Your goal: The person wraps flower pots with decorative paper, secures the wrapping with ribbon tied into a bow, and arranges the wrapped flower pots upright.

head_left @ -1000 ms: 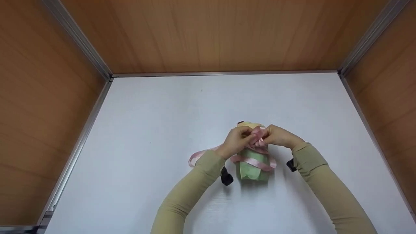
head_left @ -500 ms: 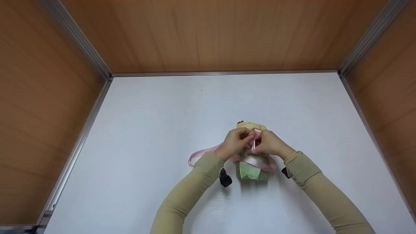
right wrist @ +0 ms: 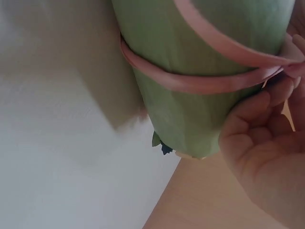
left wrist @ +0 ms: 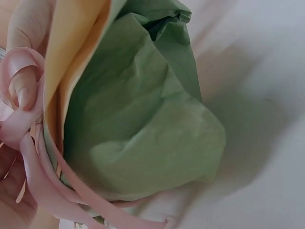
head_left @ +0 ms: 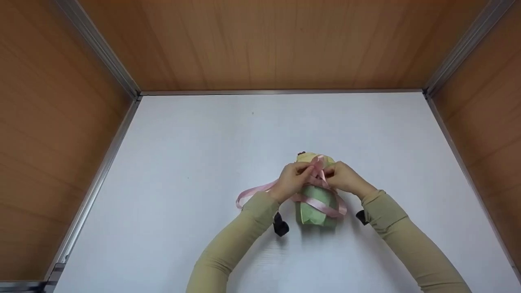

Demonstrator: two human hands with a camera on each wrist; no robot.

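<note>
A bouquet [head_left: 312, 216] wrapped in green and yellow paper lies on the white table, a dark red bit showing at its far end. Pink ribbon [head_left: 313, 202] goes round the wrapping, and one length trails out to the left. Above the bouquet's upper part, my left hand [head_left: 290, 181] pinches a ribbon loop between thumb and fingers; the left wrist view shows this loop [left wrist: 19, 59] around a fingertip. My right hand [head_left: 346, 179] holds the ribbon close by on the right, its fingers [right wrist: 259, 112] curled beside the green paper. The knot area is partly hidden by the fingers.
Wooden panels [head_left: 260, 44] with metal edging stand at the back and both sides of the white table [head_left: 183, 162]. Dark wrist-worn pieces [head_left: 281, 225] hang below the sleeves. Dark leafy tips [right wrist: 164, 147] poke from the wrapping in the right wrist view.
My right hand has moved in left and down across the ribbon, then back slightly right. The ribbon loop at my left hand now stands more upright. The bouquet stays in place.
</note>
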